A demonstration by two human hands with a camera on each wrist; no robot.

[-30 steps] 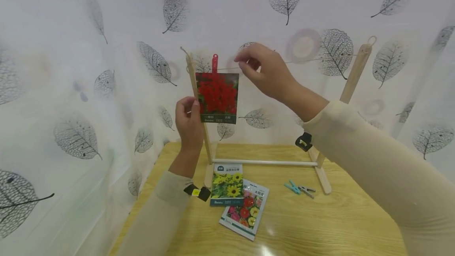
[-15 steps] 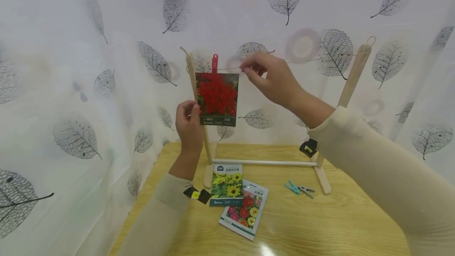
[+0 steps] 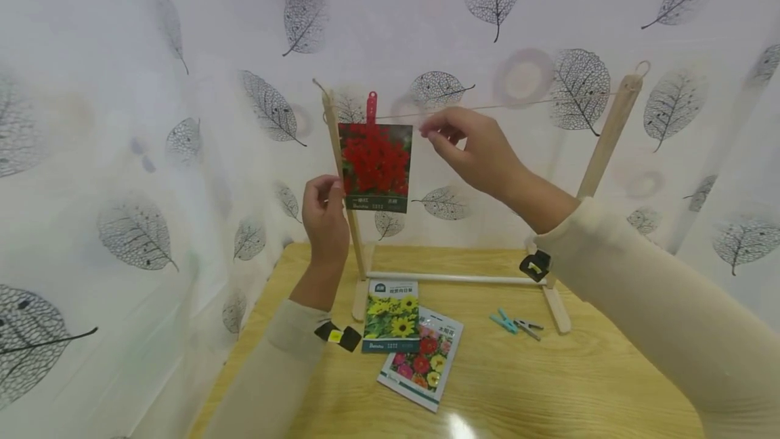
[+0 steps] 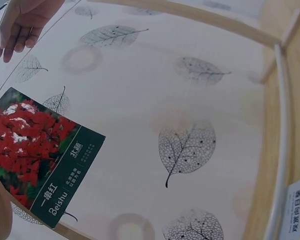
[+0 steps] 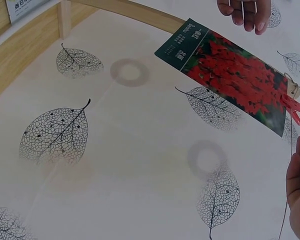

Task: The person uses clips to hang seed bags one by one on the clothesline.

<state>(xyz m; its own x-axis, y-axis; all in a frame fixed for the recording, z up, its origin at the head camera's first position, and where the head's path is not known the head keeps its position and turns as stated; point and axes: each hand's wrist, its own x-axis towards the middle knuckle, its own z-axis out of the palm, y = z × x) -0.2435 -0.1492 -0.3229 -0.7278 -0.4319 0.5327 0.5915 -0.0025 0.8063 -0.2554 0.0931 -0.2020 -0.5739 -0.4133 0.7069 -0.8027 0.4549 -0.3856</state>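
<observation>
A seed packet with red flowers [image 3: 375, 161] hangs from a string [image 3: 518, 104] by a red clothespin [image 3: 372, 108], near the left post of a wooden stand. My left hand [image 3: 327, 212] is beside the packet's left edge, fingers loosely bent. In the right wrist view a gap separates that hand's fingers [image 5: 249, 15] from the packet. To the right of the packet my right hand [image 3: 472, 144] sits just below the string, fingers bent and holding nothing. The left wrist view also shows its relaxed fingers [image 4: 21, 37] apart from the packet.
On the wooden table [image 3: 518, 385] lie a yellow-flower packet [image 3: 392, 317], overlapping a mixed-flower packet [image 3: 423, 361], a blue clothespin [image 3: 504, 321] and a grey clothespin [image 3: 529, 328]. The stand has a right post [image 3: 609, 137] and a white crossbar [image 3: 457, 278]. A leaf-patterned curtain [image 3: 201, 208] hangs behind.
My right hand has moved down and to the right, away from the red clothespin. The left hand stays beside the hanging packet, which has swung slightly.
</observation>
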